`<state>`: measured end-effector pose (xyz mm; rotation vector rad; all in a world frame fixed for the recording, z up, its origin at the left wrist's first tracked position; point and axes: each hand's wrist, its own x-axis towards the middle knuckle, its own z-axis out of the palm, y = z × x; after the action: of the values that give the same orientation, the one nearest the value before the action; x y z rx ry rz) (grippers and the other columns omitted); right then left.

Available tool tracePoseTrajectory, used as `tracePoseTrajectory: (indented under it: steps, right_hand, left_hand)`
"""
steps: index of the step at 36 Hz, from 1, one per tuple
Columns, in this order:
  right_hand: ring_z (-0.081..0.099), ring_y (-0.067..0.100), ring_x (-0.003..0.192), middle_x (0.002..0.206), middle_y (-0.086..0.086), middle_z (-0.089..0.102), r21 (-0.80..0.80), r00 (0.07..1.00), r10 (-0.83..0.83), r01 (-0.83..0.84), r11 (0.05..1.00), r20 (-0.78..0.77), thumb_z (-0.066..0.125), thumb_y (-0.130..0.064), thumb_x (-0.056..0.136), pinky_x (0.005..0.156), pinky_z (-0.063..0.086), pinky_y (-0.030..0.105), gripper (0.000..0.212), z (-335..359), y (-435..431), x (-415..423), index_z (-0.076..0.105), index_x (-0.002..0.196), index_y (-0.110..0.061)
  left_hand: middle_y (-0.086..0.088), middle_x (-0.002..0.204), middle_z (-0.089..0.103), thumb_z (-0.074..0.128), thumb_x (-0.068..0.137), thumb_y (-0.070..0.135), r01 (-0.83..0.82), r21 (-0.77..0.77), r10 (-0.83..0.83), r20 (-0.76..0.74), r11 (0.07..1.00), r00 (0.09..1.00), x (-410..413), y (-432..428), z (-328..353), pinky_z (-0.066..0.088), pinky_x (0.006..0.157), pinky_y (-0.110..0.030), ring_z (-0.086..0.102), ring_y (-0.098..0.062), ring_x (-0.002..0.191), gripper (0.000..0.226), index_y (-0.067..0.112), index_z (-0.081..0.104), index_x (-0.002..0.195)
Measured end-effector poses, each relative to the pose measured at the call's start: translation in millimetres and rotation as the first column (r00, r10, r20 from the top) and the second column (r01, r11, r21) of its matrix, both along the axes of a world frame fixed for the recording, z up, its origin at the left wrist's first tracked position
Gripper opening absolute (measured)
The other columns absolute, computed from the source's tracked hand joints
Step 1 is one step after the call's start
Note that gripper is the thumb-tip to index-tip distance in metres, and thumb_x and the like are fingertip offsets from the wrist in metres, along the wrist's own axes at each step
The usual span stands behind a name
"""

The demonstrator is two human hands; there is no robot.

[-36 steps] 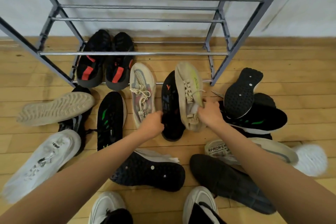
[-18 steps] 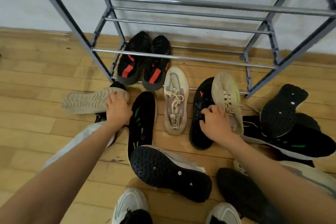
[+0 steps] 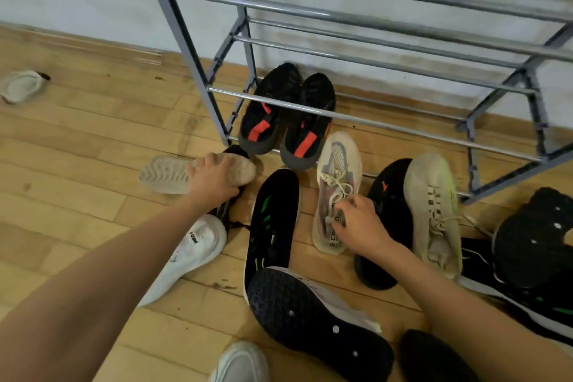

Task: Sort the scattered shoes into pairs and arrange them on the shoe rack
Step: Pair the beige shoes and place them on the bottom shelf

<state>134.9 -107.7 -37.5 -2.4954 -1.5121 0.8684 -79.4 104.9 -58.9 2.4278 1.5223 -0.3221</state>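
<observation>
My left hand grips an upturned shoe with a beige sole, lying left of the grey metal shoe rack. My right hand rests on the heel end of a cream knit sneaker, fingers curled on its laces and collar. A pair of black shoes with red straps stands on the rack's lowest tier. Right of my right hand lie a black shoe and a beige sneaker with a green stripe.
A black sole with green marks, a white sneaker and a dotted dark sole lie close to me. More black shoes pile at right. A pale object sits far left on the wooden floor. My own white shoe shows below.
My left hand has closed over the beige-soled shoe. My right hand left the beige green-striped sneaker and moved left onto the cream knit sneaker. The view has swung left.
</observation>
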Motion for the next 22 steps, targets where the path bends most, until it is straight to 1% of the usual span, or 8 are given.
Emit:
tracePoseTrajectory:
  steps: [3,5,10,15,17,19,20,22]
  right_hand:
    - [0.02,0.031,0.136,0.142,0.011,0.028,0.045,0.999,-0.003,0.001,0.999,0.052,0.053,-0.025,0.091,0.107,0.036,0.042,0.034,0.0,2.4,-2.8,0.051,0.122,-0.012]
    - [0.015,0.03,0.138,0.144,0.012,0.025,0.087,0.998,-0.016,0.011,0.996,0.057,0.054,-0.024,0.091,0.109,0.033,0.041,0.032,0.1,5.0,-5.6,0.052,0.12,-0.011]
    - [0.008,0.029,0.144,0.15,0.009,0.017,0.137,0.999,-0.021,0.027,0.99,-0.042,0.053,-0.025,0.093,0.114,0.023,0.04,0.037,6.0,13.6,-12.1,0.047,0.128,-0.014]
    - [0.027,0.023,0.138,0.144,0.004,0.032,0.19,0.943,-0.096,0.163,0.968,-0.317,0.054,-0.029,0.094,0.112,0.029,0.036,0.046,20.0,23.0,-15.3,0.039,0.136,-0.018]
    - [0.029,0.019,0.138,0.148,0.001,0.032,0.165,0.895,-0.117,0.205,0.965,-0.431,0.054,-0.032,0.094,0.111,0.03,0.033,0.053,25.4,25.5,-15.3,0.034,0.142,-0.021]
    - [0.034,0.016,0.136,0.148,-0.001,0.034,0.13,0.779,-0.165,0.301,0.945,-0.605,0.055,-0.032,0.094,0.106,0.033,0.029,0.058,31.5,26.8,-15.6,0.03,0.145,-0.023]
    - [0.038,0.014,0.131,0.145,-0.001,0.037,0.105,0.686,-0.188,0.362,0.926,-0.703,0.055,-0.031,0.094,0.101,0.035,0.028,0.059,34.3,26.9,-15.8,0.028,0.146,-0.024]
    - [0.045,0.012,0.124,0.138,-0.003,0.046,0.074,0.543,-0.199,0.439,0.896,-0.816,0.054,-0.029,0.095,0.095,0.038,0.027,0.057,37.8,25.2,-15.1,0.029,0.146,-0.026]
  left_hand:
    - [-0.011,0.129,0.056,0.058,0.083,0.028,0.037,0.156,-0.066,0.183,0.987,0.981,-5.3,-1.8,15.3,0.047,0.085,-0.043,0.054,-0.035,0.111,0.046,0.017,0.054,0.127]
    - [-0.011,0.124,0.061,0.053,0.089,0.023,0.058,0.254,-0.123,0.249,0.965,0.961,-5.9,-2.4,32.6,0.05,0.075,-0.043,0.059,-0.036,0.103,0.04,0.015,0.055,0.128]
    - [-0.008,0.126,0.052,0.045,0.096,0.026,0.132,0.311,-0.246,0.364,0.941,0.898,8.2,-13.7,76.0,0.047,0.067,-0.038,0.059,-0.031,0.098,0.038,0.017,0.049,0.132]
    - [-0.004,0.123,0.05,0.04,0.098,0.025,0.211,0.272,-0.31,0.403,0.939,0.861,33.1,-37.7,109.9,0.045,0.069,-0.036,0.057,-0.027,0.102,0.038,0.023,0.045,0.136]
    - [-0.004,0.121,0.055,0.039,0.099,0.026,0.241,0.296,-0.351,0.408,0.924,0.843,44.0,-45.9,122.4,0.049,0.074,-0.04,0.057,-0.028,0.103,0.038,0.025,0.043,0.136]
    - [-0.005,0.118,0.059,0.041,0.098,0.026,0.272,0.283,-0.375,0.432,0.92,0.82,54.7,-51.2,132.0,0.049,0.08,-0.043,0.058,-0.028,0.103,0.038,0.026,0.045,0.136]
    - [-0.004,0.115,0.062,0.043,0.098,0.025,0.278,0.241,-0.364,0.482,0.93,0.797,59.8,-52.9,135.0,0.048,0.082,-0.04,0.058,-0.026,0.101,0.038,0.025,0.046,0.135]
    - [0.003,0.106,0.065,0.047,0.096,0.023,0.265,0.104,-0.273,0.602,0.959,0.751,68.9,-54.8,137.3,0.043,0.076,-0.021,0.058,-0.015,0.093,0.038,0.021,0.05,0.134]
